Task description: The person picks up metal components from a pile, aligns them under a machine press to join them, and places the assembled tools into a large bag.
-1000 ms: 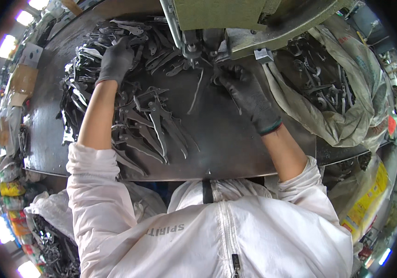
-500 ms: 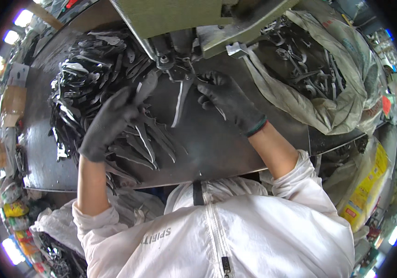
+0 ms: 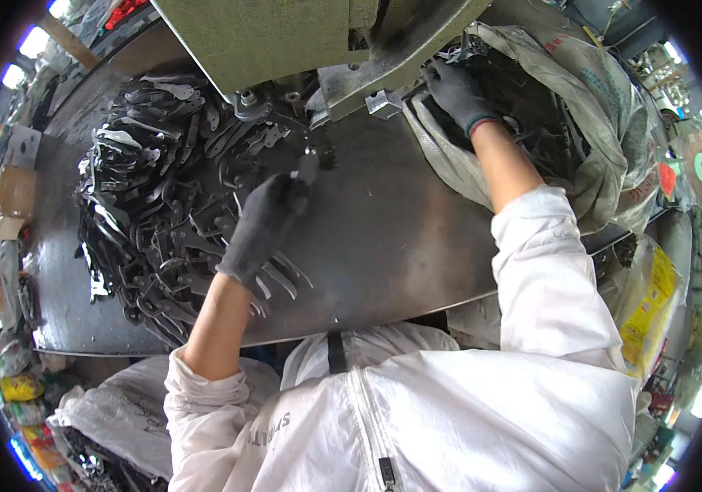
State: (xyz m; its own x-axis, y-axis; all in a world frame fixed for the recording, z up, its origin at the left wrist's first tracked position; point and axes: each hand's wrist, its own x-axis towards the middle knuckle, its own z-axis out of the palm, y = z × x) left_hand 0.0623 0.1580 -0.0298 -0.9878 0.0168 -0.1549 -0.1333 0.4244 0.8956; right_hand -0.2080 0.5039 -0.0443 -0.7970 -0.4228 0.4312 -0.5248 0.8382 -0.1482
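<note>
Dark gloves cover both hands. My left hand (image 3: 262, 220) is closed round a flat metal piece (image 3: 308, 166), which points up toward the underside of the green machine (image 3: 269, 41). Motion blurs that piece, so its full shape is unclear. Beside this hand lies a large heap of dark curved metal handle pieces (image 3: 142, 135), with some tool-like parts nearer the table edge. My right hand (image 3: 456, 92) reaches over the rim of an open woven sack (image 3: 449, 160), close to loose metal parts (image 3: 465, 49). Its fingertips are partly hidden, and what they hold cannot be made out.
The machine's body and its metal arm (image 3: 400, 70) overhang the far side of the metal table (image 3: 367, 246). A small metal block (image 3: 383, 104) juts out beside the sack. A yellow-printed bag (image 3: 650, 303) stands at the right, cardboard boxes (image 3: 15, 193) at the left.
My right hand has moved from under the machine out to the sack at the right. My left hand has shifted right with a metal piece. The light curved handle under the machine is gone from there.
</note>
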